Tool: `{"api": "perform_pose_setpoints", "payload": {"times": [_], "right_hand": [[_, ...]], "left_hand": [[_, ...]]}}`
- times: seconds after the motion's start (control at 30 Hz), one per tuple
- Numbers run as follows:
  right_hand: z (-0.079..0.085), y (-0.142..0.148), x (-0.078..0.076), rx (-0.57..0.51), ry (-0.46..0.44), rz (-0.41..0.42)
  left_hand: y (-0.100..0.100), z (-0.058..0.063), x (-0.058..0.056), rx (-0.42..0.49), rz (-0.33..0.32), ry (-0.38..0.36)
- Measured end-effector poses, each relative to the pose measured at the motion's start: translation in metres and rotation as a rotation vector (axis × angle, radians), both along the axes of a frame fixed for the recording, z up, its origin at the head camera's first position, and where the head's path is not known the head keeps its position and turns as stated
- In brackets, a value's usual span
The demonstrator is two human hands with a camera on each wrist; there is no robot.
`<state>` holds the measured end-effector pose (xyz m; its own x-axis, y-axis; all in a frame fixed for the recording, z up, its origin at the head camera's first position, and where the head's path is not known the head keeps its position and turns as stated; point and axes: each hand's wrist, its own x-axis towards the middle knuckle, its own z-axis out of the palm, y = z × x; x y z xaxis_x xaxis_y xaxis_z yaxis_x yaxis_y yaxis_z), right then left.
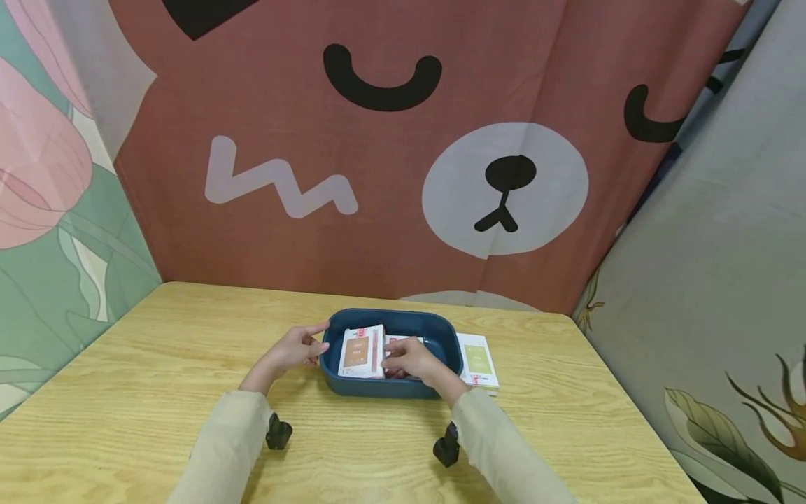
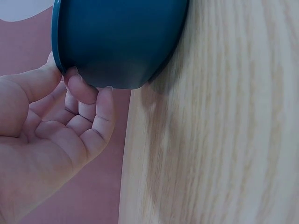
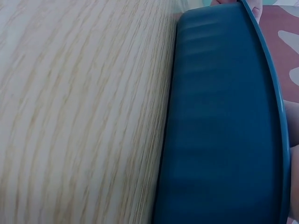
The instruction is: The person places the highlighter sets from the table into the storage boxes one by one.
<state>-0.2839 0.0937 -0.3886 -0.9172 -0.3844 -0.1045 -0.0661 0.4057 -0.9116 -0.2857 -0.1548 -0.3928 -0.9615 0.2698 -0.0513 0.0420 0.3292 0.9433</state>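
Observation:
A dark blue plastic basin [image 1: 390,387] stands on the table. My left hand [image 1: 294,350] pinches its left rim; in the left wrist view the thumb and fingertips [image 2: 105,95] meet at the rim. Inside the basin, a white box [image 1: 362,352] with an orange printed panel leans at the left, its face turned up. My right hand [image 1: 412,360] reaches in over the near side, fingers curled at the right edge of a white box with red print [image 1: 395,339], partly hidden behind the hand. The basin's outer wall [image 3: 224,116] fills much of the right wrist view.
White flat boxes with a green panel [image 1: 478,358] lie on the table against the basin's right side. The wooden table [image 1: 157,392] meets a brown curtain with a bear face [image 1: 378,245] at the back. Patterned cloths hang at both sides.

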Motion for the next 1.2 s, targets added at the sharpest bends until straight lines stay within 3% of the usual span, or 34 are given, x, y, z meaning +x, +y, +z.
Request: {"api": "perform_pose_setpoints", "payload": {"times": [0.47,0.8,1.0,1.1,1.2], "right_hand": [[-0.003,-0.002,-0.002,-0.085,-0.049,0.0],[0.007,0.006,0.001,-0.116,0.009,0.011],[0.033,0.015,0.021,-0.041,0.079,0.06],[0.034,0.021,0.022,-0.019,0.154,0.079],[0.023,0.029,0.013,0.013,0.295,0.104]], "left_hand": [[0.0,-0.001,0.0,-0.006,0.001,-0.003],[0.0,-0.001,0.0,-0.015,0.006,-0.009],[0.0,0.0,0.001,-0.02,0.008,0.0],[0.0,0.0,0.001,-0.02,0.003,0.008],[0.001,0.0,0.001,-0.02,0.011,0.001]]}}
